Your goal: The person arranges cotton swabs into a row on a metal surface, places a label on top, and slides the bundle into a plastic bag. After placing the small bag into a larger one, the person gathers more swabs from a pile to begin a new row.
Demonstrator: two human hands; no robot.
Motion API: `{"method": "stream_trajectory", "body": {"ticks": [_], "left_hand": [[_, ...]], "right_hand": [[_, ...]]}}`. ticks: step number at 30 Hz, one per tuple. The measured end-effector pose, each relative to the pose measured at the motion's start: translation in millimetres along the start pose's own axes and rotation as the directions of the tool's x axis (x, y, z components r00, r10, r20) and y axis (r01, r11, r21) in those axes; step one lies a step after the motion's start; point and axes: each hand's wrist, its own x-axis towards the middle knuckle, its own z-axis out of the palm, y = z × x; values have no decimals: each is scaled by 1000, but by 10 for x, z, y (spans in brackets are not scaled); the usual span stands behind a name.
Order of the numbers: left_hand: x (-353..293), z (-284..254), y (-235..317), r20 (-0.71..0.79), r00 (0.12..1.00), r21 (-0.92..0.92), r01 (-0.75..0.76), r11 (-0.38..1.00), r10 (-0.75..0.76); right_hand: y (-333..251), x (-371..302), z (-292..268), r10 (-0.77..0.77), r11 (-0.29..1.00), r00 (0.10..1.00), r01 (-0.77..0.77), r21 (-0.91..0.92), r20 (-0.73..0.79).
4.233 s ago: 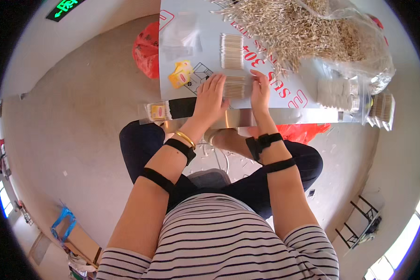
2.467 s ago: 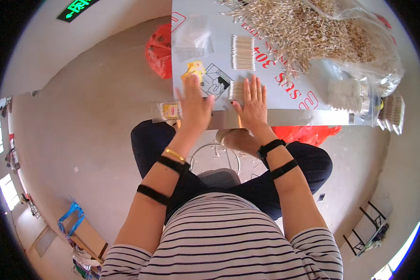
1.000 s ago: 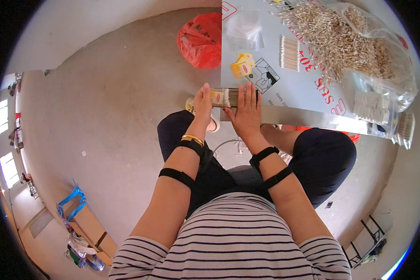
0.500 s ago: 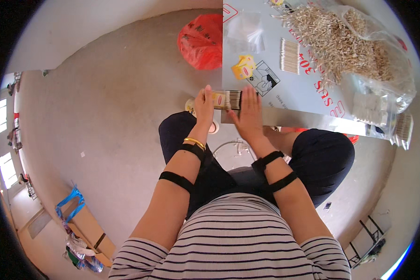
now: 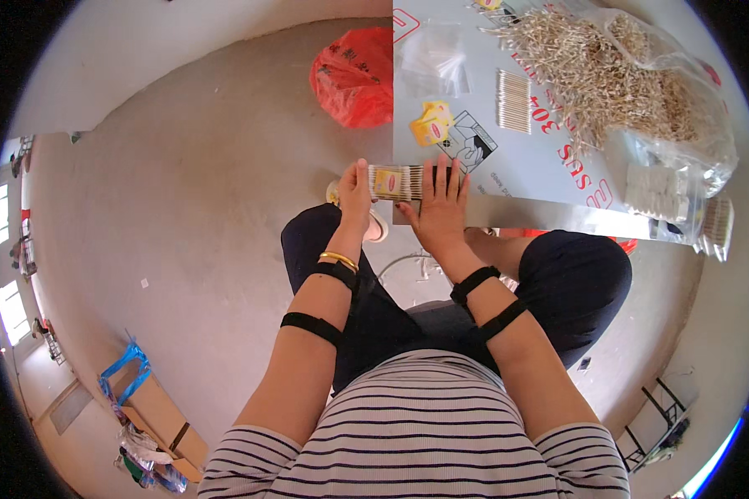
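Observation:
A flat clear pack of cotton swabs (image 5: 395,182) with a yellow label card inside lies at the table's left edge, partly sticking out past it. My left hand (image 5: 356,198) pinches its left end. My right hand (image 5: 443,204) lies flat over its right end, fingers stretched out, hiding that end. Just beyond are loose yellow label cards (image 5: 431,126). To their right a neat row of cotton swabs (image 5: 514,101) lies on the table.
A large heap of cotton swabs (image 5: 607,75) spills from a clear bag over the grey table (image 5: 508,179). Thin clear bags (image 5: 433,58) lie at the far left. Filled packs (image 5: 657,193) sit by the right corner. A red plastic bag (image 5: 354,79) stands left of the table.
Both hands and the pack have shifted slightly left. The fingers of my right hand have spread apart, and more of the yellow card faces up.

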Motion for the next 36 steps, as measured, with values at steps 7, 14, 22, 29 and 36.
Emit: {"method": "stream_trajectory", "body": {"ticks": [7, 14, 22, 29, 36], "left_hand": [[11, 22, -33, 6, 1000, -18, -8, 1000, 8], [39, -54, 17, 21, 993, 58, -115, 992, 114], [-261, 34, 413, -68, 977, -56, 200, 978, -203], [-253, 56, 184, 0, 989, -10, 151, 988, -151], [-212, -56, 32, -41, 992, -15, 118, 993, -118]], "right_hand": [[-211, 19, 127, 8, 998, 1000, -8, 60, 4], [-260, 53, 81, -7, 996, 1000, 5, 90, 24], [-198, 16, 148, -11, 999, 1000, 12, 53, -13], [-211, 33, 95, 0, 999, 1000, 0, 47, -8], [-53, 17, 59, -60, 989, 997, 67, 133, -55]]}}
